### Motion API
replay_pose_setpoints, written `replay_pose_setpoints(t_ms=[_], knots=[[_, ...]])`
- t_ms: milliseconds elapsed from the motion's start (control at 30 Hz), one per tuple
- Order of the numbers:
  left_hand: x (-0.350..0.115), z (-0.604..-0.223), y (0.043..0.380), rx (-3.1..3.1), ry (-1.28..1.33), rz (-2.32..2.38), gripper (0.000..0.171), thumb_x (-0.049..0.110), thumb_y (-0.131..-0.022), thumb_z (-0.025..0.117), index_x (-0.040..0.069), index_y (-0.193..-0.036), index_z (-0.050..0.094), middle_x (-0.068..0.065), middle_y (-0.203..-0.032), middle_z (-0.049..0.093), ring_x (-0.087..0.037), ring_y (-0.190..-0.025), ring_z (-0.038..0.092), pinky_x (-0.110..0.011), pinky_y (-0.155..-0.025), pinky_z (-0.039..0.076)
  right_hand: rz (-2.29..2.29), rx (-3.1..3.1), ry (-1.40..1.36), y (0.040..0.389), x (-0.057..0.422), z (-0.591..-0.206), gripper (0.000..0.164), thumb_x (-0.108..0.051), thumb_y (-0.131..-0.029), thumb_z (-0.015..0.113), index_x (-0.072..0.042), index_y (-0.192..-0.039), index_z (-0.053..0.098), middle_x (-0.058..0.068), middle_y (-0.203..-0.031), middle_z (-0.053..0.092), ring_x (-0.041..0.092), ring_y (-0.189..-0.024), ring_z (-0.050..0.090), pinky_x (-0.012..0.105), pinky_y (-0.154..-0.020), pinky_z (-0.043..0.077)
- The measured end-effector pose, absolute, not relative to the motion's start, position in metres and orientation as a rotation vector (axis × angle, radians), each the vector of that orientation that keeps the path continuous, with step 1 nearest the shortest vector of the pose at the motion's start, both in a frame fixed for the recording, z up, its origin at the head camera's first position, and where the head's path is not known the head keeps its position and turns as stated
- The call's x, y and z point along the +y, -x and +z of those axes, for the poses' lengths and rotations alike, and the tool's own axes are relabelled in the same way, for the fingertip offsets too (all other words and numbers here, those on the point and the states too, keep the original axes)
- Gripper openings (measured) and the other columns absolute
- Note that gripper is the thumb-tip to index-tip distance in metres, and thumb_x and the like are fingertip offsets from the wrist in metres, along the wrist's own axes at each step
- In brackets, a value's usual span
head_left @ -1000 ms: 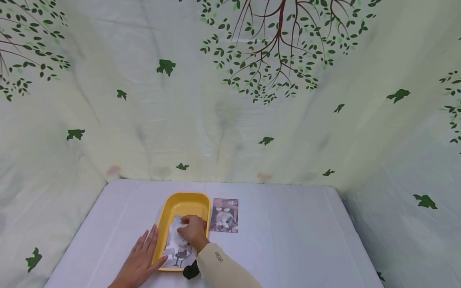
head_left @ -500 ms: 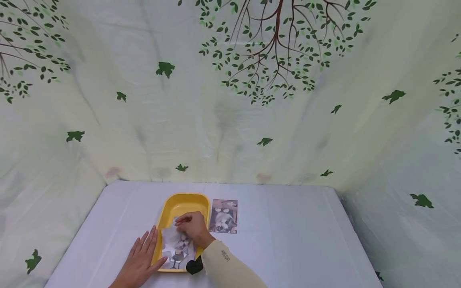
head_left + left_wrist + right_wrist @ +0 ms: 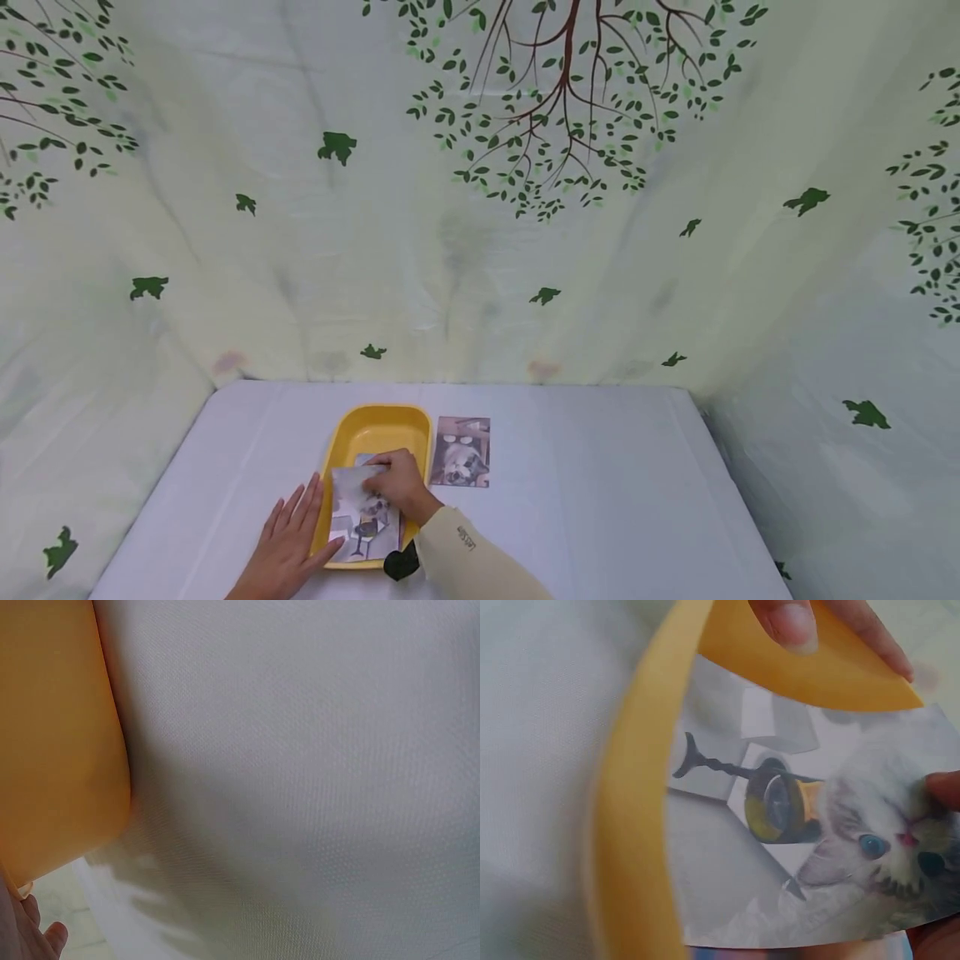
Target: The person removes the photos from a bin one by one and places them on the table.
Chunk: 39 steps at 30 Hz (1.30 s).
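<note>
My right hand (image 3: 405, 485) pinches a photo card (image 3: 348, 493) at its upper edge, over the yellow tray (image 3: 386, 408). In the right wrist view the card's print shows a blue-eyed white kitten (image 3: 870, 825) beside a stemmed glass (image 3: 776, 802); the thumb (image 3: 946, 789) lies on its face, other fingers behind. A strip of another card (image 3: 363, 458) peeks out under it in the tray. Along the tray's left rim rests my left hand (image 3: 288, 533), fingers straight, thumb over the near corner. The left wrist view has the tray's outer wall (image 3: 60, 742) and some fingertips.
A second photo card (image 3: 461, 452), printed with a furry animal, lies on the white table (image 3: 600, 483) just right of the tray. A dark round object (image 3: 402, 562) is at the right wrist. A leaf-patterned curtain (image 3: 450, 250) encloses the table's back and sides.
The right hand has raised the kitten card off the tray's contents and shifted it slightly left, exposing the card beneath. The left hand keeps its place on the rim.
</note>
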<state>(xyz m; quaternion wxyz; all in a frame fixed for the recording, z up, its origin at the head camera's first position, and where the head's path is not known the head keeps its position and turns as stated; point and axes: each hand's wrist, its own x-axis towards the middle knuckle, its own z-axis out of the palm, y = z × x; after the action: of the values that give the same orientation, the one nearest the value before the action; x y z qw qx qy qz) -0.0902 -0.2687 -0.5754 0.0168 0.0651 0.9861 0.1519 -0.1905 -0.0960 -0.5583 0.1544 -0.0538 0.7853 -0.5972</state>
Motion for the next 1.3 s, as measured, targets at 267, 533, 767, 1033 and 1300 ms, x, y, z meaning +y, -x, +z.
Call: replay_pose_setpoints(t_ms=[267, 533, 767, 1033, 1300], knots=[[-0.268, -0.574, 0.092, 3.055, -0.18, 0.408, 0.099, 0.059, -0.088, 0.056, -0.005, -0.151, 0.014, -0.024, -0.151, 0.027, -0.043, -0.137, 0.019, -0.063, -0.108, 0.008, -1.806, 2.259, 0.163, 0.19, -0.095, -0.559, 0.017, -0.003, -0.077, 0.078, -0.015, -0.088, 0.076, -0.011, -0.089, 0.067, 0.004, -0.072, 0.06, 0.021, -0.067, 0.053], [-0.27, -0.577, 0.088, 3.085, -0.22, 0.403, 0.099, 0.059, -0.089, 0.054, -0.001, -0.153, 0.009, -0.019, -0.153, 0.026, -0.04, -0.134, 0.022, -0.064, -0.105, 0.009, -1.935, 2.237, 0.225, 0.19, -0.083, -0.555, 0.013, -0.006, -0.081, 0.076, -0.014, -0.091, 0.076, -0.01, -0.087, 0.066, 0.003, -0.075, 0.06, 0.02, -0.069, 0.052], [-0.271, -0.575, 0.089, 3.13, -0.271, 0.406, 0.095, 0.055, -0.09, 0.054, 0.0, -0.154, 0.009, -0.016, -0.155, 0.024, -0.038, -0.134, 0.025, -0.063, -0.104, 0.012, -2.089, 2.133, 0.221, 0.21, -0.059, -0.542, 0.016, -0.009, -0.085, 0.072, -0.011, -0.101, 0.075, -0.003, -0.104, 0.066, 0.008, -0.086, 0.062, 0.025, -0.074, 0.053], [-0.273, -0.579, 0.088, 3.176, -0.331, 0.458, 0.095, 0.05, -0.091, 0.056, 0.001, -0.154, 0.006, -0.016, -0.158, 0.019, -0.041, -0.134, 0.028, -0.057, -0.109, 0.014, -2.189, 2.159, 0.176, 0.237, -0.025, -0.518, 0.019, -0.013, -0.084, 0.074, -0.013, -0.103, 0.076, -0.003, -0.11, 0.069, 0.01, -0.1, 0.061, 0.029, -0.089, 0.049], [-0.273, -0.577, 0.091, 3.032, -0.279, 0.611, 0.094, 0.051, -0.093, 0.053, -0.003, -0.153, 0.004, -0.022, -0.159, 0.013, -0.046, -0.139, 0.021, -0.034, -0.116, -0.012, -2.239, 2.246, 0.24, 0.261, 0.029, -0.505, 0.025, -0.006, -0.082, 0.075, -0.001, -0.107, 0.073, 0.011, -0.111, 0.069, 0.018, -0.1, 0.061, 0.025, -0.084, 0.049]])
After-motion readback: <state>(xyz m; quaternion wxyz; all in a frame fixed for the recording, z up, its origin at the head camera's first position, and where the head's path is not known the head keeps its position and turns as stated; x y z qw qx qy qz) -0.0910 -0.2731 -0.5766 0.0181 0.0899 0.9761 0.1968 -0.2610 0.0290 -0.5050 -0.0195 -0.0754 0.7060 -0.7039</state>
